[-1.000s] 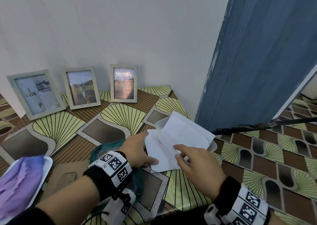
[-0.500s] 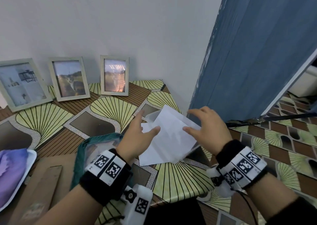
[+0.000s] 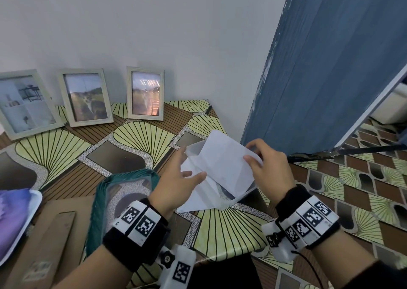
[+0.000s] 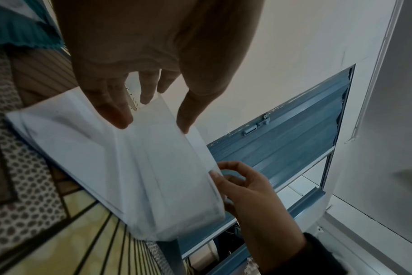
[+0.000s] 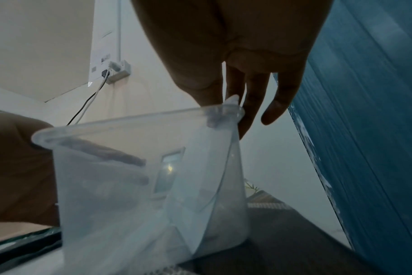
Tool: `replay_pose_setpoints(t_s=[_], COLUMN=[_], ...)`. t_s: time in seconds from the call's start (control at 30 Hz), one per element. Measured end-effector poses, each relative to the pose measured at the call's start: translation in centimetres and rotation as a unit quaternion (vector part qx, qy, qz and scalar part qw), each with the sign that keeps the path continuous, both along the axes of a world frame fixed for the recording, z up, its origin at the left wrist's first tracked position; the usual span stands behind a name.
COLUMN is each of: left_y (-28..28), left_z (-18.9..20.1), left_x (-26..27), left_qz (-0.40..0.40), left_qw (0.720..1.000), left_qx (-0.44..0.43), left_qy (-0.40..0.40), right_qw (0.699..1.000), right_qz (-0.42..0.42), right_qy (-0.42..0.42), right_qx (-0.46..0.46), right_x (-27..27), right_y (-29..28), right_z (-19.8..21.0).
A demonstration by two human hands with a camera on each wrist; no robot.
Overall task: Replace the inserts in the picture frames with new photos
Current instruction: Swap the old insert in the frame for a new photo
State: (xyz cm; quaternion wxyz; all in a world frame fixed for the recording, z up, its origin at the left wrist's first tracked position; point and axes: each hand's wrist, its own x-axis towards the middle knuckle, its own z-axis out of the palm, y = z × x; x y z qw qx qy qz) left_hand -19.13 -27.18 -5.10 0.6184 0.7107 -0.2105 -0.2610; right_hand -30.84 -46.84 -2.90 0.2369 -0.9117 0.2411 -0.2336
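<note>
Presently, both hands work at a translucent plastic container (image 3: 240,191) standing on the table (image 3: 229,233) near its right edge.

Left hand (image 3: 176,178): fingers fairly straight, thumb and fingertips resting on a stack of white sheets (image 3: 218,165); whether it pinches them cannot be told.

Right hand (image 3: 267,167): thumb and curled fingers pinch the far corner of the folded top sheet, at the container's rim, as the right wrist view confirms.

White sheets: leaning out of the container, blank backs up, tilted toward the person.

Beside the left wrist: a clear tray with teal edging (image 3: 123,191), lying flat. Left of it, a brown backing board (image 3: 50,242), and at the table's left edge a purple print (image 3: 15,218).

Rear of table, propped against the white wall: three pale picture frames, the left frame (image 3: 24,103), the middle frame (image 3: 84,97) and the right frame (image 3: 145,93), each holding a picture.

Right of table: a blue door (image 3: 326,68) standing ajar over patterned flooring.
</note>
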Motion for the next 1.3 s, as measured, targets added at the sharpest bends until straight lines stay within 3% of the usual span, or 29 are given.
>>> replay_pose_setpoints(t_s=[0.2, 0.33, 0.53, 0.67, 0.8, 0.87, 1.07, 1.3], left_y=[0.2, 1.0, 4.8, 8.4, 12.5, 14.7, 19.8, 22.4], left_z=[0.4, 2.4, 6.0, 6.8, 5.7, 4.6, 1.2, -1.0], left_x=[0.0, 0.3, 0.7, 1.0, 1.2, 1.1, 0.7, 0.4], left_qz=[0.030, 0.065, 0.134, 0.157, 0.139, 0.111, 0.018, -0.089], left_qw=[0.999, 0.995, 0.975, 0.970, 0.966, 0.962, 0.884, 0.811], left_qx=[0.009, -0.029, -0.075, -0.074, -0.001, 0.080, 0.338, 0.472], left_qy=[-0.034, -0.076, -0.158, -0.171, -0.218, -0.236, -0.323, -0.334], right_qw=[0.997, 0.985, 0.936, 0.903, 0.906, 0.911, 0.934, 0.950], right_qz=[0.011, 0.030, 0.092, 0.125, 0.156, 0.169, 0.188, 0.236], right_qy=[-0.048, -0.123, -0.256, -0.287, -0.221, -0.178, -0.042, 0.119], right_qx=[0.054, 0.115, 0.222, 0.293, 0.327, 0.332, 0.301, 0.168], right_x=[0.1, 0.1, 0.4, 1.0, 1.2, 1.4, 2.4, 4.2], right_y=[0.3, 1.2, 3.7, 6.0, 8.8, 10.0, 12.8, 14.2], right_z=[1.4, 3.3, 5.5, 4.9, 2.8, 1.7, -1.5, -2.2])
